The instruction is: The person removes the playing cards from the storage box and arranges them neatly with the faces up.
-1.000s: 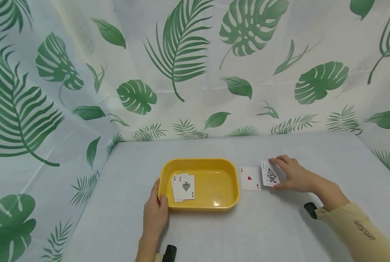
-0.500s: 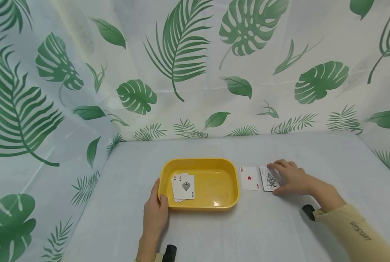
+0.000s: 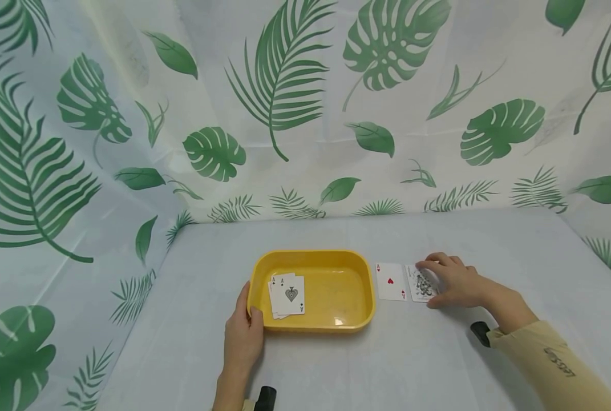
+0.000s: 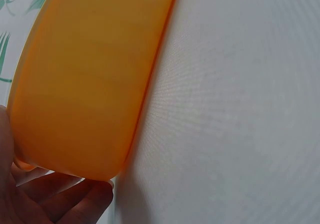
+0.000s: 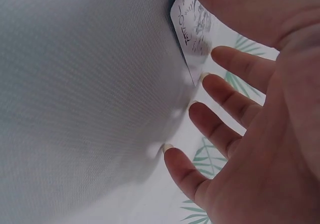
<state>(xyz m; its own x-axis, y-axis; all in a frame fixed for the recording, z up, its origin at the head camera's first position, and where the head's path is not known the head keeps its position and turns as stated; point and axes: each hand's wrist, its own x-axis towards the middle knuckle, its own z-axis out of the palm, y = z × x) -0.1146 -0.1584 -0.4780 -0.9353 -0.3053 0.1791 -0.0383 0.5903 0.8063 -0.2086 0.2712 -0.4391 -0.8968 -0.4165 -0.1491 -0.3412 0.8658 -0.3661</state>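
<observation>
A yellow plastic tray [image 3: 312, 329] stands on the table, its left end gripped by my left hand [image 3: 243, 337]. In the head view the thumb is over the rim; in the left wrist view the fingers [image 4: 80, 199] lie against the outer wall. Inside the tray are overlapping aces, an ace of spades [image 3: 292, 297] on top. To the tray's right lies an ace of hearts [image 3: 389, 288], face up. Beside it, my right hand [image 3: 459, 282] holds a black-and-white joker card [image 3: 420, 282] between thumb and index finger. The other right fingers are spread in the right wrist view.
A pale cloth covers the table [image 3: 310, 371]. Behind and to the left rises a white curtain [image 3: 305, 114] printed with green leaves. A black strap piece [image 3: 480, 333] sits at the right wrist.
The right hand has come down slightly and the joker card, tilted earlier, now lies flatter next to the ace of hearts. Left hand and tray hold their place.
</observation>
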